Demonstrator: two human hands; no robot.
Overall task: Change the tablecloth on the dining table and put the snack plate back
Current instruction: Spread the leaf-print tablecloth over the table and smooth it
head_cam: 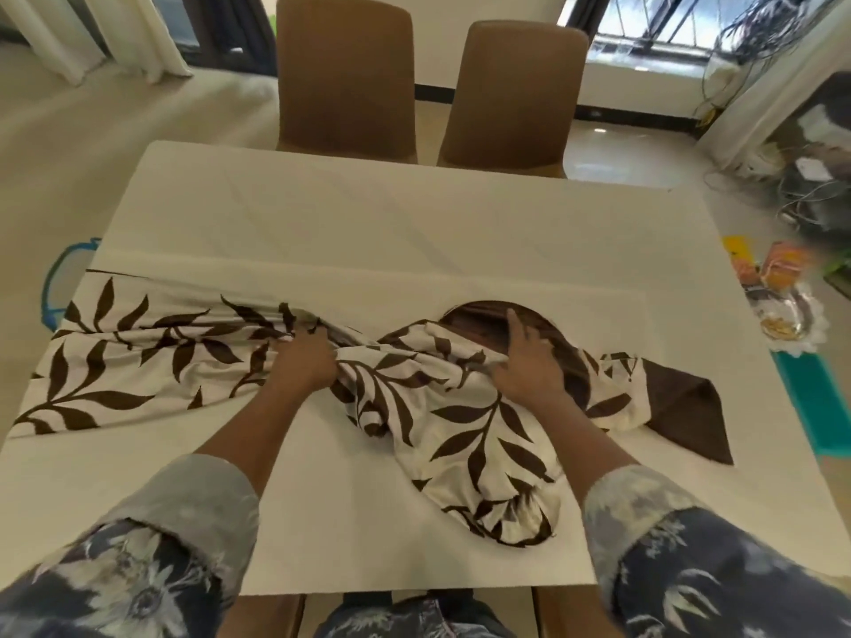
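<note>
On my feed the dining table (755, 453) fills the middle, and I place everything from it. One cream tablecloth (368, 223) lies flat over its whole top, plain and with no print on it. One leaf-print cloth (460, 407), cream with dark brown leaves and a solid brown underside, lies bunched across the near half of the table. Its left part is stretched out toward the table's left edge, and a brown corner is flopped out toward the right edge.

Both hands are on that cloth, over the table's centre line. The left hand (304, 356) has its fingers curled into a gathered fold and grips it. The right hand (529, 361) lies flat with its fingers straight and spread, pressing on the fabric where the brown side shows.

The single snack plate (792, 315), white with a scalloped edge, sits off the table just past its right edge, on a teal surface (810, 407). The orange packets (783, 264) on it carry print too blurred for me to read.

Two brown chairs (345, 76) stand side by side at the table's far edge. One blue-rimmed object (50, 287) shows just beyond the left edge. Two floral sleeves (184, 522), rolled up, frame the near edge.
</note>
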